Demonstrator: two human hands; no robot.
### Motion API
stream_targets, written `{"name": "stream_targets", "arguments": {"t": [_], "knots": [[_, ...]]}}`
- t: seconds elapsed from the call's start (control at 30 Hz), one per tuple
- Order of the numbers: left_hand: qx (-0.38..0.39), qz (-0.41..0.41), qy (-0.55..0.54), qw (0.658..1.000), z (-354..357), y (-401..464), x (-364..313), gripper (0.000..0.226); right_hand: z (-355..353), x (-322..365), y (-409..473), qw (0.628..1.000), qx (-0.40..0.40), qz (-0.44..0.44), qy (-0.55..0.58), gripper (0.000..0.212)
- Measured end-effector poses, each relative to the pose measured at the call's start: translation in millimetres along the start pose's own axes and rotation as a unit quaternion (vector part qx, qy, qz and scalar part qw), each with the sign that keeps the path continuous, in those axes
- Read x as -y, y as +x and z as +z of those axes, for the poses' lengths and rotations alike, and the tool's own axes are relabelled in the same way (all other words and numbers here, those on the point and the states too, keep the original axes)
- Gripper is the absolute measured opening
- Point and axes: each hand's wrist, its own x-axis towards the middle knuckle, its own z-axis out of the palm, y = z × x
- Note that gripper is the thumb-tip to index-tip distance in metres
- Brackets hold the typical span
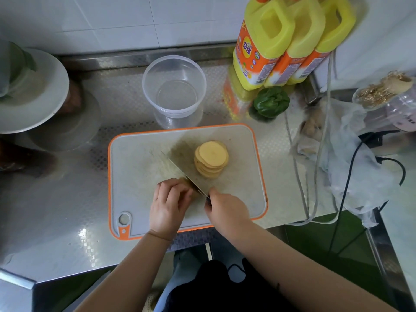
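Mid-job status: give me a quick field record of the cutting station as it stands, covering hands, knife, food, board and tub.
left hand: holds potato piece down on the board, fingers curled
right hand: grips the knife handle
knife: blade down against the potato piece, beside the left fingers
slices: one stack, right of the blade
cutting board: white, orange rim, on the steel counter
tub: clear, behind the board, nothing visible inside

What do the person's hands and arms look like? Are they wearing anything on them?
Both arms are bare, with no sleeves in view and no gloves. The left hand has a thin brown band round its wrist. The right hand wears nothing that shows: no ring, watch or bracelet.
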Motion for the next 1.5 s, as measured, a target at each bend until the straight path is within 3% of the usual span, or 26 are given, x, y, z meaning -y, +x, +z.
{"name": "stream_targets", "arguments": {"t": [0.13,0.33,0.47,0.53,1.13,1.27,1.4,1.5], "knots": [[0.005,0.021,-0.006,1.0,-1.9,-3.9,-1.8,0.013,4.5,-6.0,7.2,0.999,-0.034,-0.019,0.0,0.031],[-0.015,0.018,0.008,1.0,0.8,-1.9,-2.6,0.006,-2.4,-5.6,1.1,0.997,-0.057,-0.038,0.025,0.02],[-0.012,0.01,-0.005,1.0,1.4,-3.6,0.0,0.008,-10.8,5.1,-23.4,0.99,-0.12,-0.072,-0.029,0.018],[-0.018,0.009,-0.011,1.0,1.3,-3.1,0.2,0.01,-11.8,12.4,-29.8,0.985,-0.148,-0.062,-0.06,0.026],[-0.016,0.021,-0.025,0.999,5.3,-3.7,1.4,0.01,-5.1,29.5,-32.4,0.987,-0.131,0.008,-0.09,0.051],[-0.023,0.011,-0.032,0.999,5.3,-4.7,2.7,0.011,5.9,27.7,-27.7,0.991,-0.11,0.024,-0.078,0.042],[-0.019,0.015,-0.035,0.999,3.7,-5.1,4.4,0.013,5.1,28.9,-22.4,0.997,-0.052,0.001,-0.052,0.003],[-0.02,0.014,-0.031,0.999,4.5,-5.4,6.7,0.012,4.7,30.9,-20.1,0.998,-0.05,0.001,-0.035,0.006]]}}
